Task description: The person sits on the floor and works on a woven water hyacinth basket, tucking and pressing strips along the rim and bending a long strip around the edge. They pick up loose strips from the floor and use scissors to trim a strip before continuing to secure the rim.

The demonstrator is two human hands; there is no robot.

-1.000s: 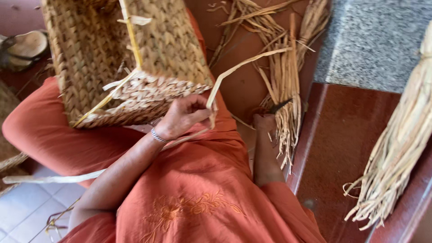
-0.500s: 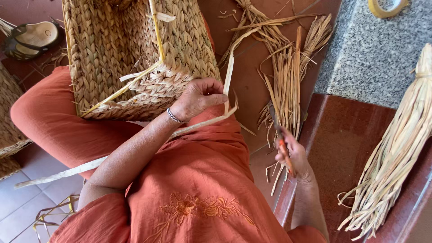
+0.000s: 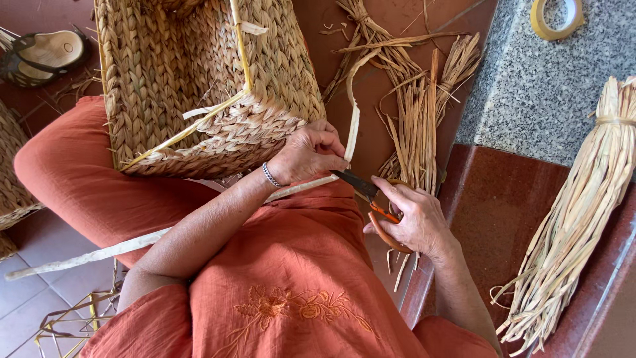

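Speckled granite ledge (image 3: 563,86), braided straw basket (image 3: 199,86), right hand (image 3: 411,219) gripping scissors (image 3: 371,199)

- The woven basket (image 3: 199,93) sits on my lap at eleven o'clock, its corner toward me.
- My left hand (image 3: 308,152) rests against the basket's near corner, at twelve o'clock.
- A flat strip (image 3: 350,126) rises from my left hand toward twelve o'clock.
- My right hand (image 3: 414,219) lies at one o'clock, just right of the left, holding the scissors (image 3: 371,195), whose blades point toward eleven o'clock at the strip.
- Loose reeds (image 3: 417,113) lie on the floor beyond the right hand.
- A tied bundle (image 3: 583,205) lies on the ledge (image 3: 503,205) at three o'clock.
- A tape roll (image 3: 555,18) sits on the stone slab (image 3: 530,99) at two o'clock.
- A sandal (image 3: 43,56) lies at ten o'clock, left of the basket.
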